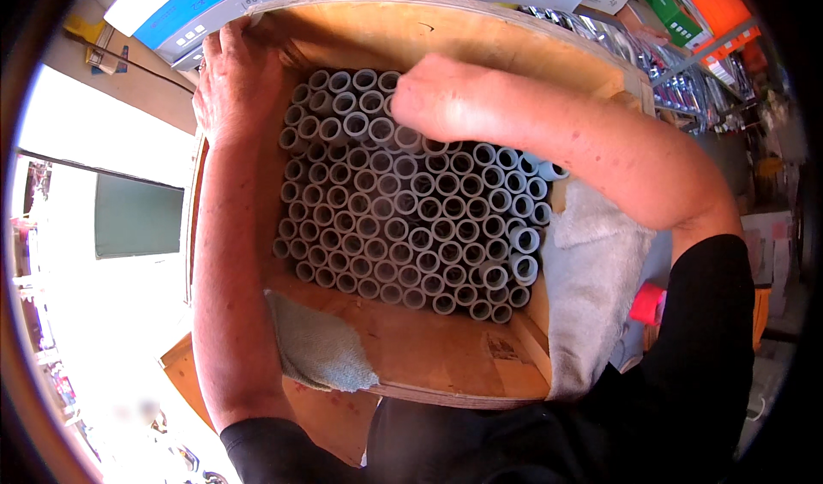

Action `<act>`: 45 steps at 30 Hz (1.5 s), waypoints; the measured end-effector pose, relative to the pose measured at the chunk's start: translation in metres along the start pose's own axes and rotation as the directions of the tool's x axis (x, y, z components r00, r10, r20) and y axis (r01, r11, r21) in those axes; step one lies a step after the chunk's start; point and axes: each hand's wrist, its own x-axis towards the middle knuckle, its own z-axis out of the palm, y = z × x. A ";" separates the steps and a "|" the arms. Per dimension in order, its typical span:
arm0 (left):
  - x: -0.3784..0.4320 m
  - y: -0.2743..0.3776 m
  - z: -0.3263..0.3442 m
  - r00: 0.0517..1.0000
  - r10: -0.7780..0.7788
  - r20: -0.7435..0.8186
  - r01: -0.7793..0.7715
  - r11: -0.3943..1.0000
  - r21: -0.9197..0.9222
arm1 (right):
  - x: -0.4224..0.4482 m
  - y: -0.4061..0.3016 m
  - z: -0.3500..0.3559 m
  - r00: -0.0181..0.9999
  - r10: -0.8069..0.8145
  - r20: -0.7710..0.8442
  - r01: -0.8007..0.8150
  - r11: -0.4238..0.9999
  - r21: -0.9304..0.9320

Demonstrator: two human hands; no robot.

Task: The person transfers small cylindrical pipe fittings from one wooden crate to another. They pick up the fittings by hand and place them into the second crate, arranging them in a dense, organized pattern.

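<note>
An open wooden box (437,371) stands in front of me, with many short grey plastic pipe pieces (454,207) packed upright in it, their round ends facing up. My left hand (238,79) rests on the box's back left corner, its fingers over the rim. My right hand (427,95), blurred, is over the back rows of pipes with its fingers bent; the wrist and back of the hand hide what lies under it, so whether it holds a pipe cannot be told. A few pipes at the right side stand higher than those around them.
A grey cloth (595,272) hangs over the right wall and a smaller cloth (321,342) over the front left rim. Cardboard boxes (199,8) stand behind the box. Shelves with packaged goods (681,79) are at the back right. A pink-red roll (647,304) lies to the right.
</note>
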 end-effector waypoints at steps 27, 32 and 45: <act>-0.141 0.129 0.002 0.190 0.967 0.172 -0.589 0.252 -0.768 | 0.010 0.092 -0.020 0.737 0.329 -0.591 -0.103 0.918 0.382; -0.181 0.122 0.036 0.100 0.979 0.176 -0.667 0.197 -0.719 | 0.001 0.089 -0.019 0.718 0.348 -0.603 -0.079 0.902 0.425; -0.141 0.109 0.048 0.325 0.925 0.199 -0.798 0.381 -0.468 | -0.002 0.094 -0.017 0.706 0.268 -0.655 -0.004 0.927 0.376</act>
